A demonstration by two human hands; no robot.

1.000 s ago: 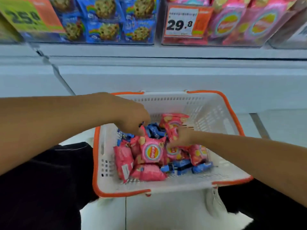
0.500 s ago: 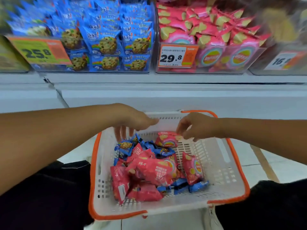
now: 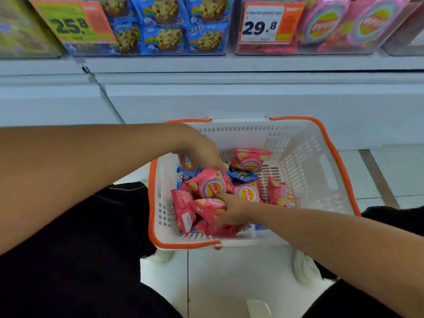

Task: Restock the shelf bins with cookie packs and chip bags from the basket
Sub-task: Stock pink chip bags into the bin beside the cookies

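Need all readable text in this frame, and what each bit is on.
"25.8": yellow-green price tag on the cookie bin.
"29.8": white and orange price tag on the chip bin.
Small print on both tags: too blurred to read.
Round logos on the pink chip bags in the basket and bin: script not legible.
Blue cookie packs: lettering too blurred.

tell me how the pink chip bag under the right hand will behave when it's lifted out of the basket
The pink chip bag looks puffed with air, so probably light for its size and crushable. Its glossy film may slip in the right hand. Packs piled in the basket may shift.
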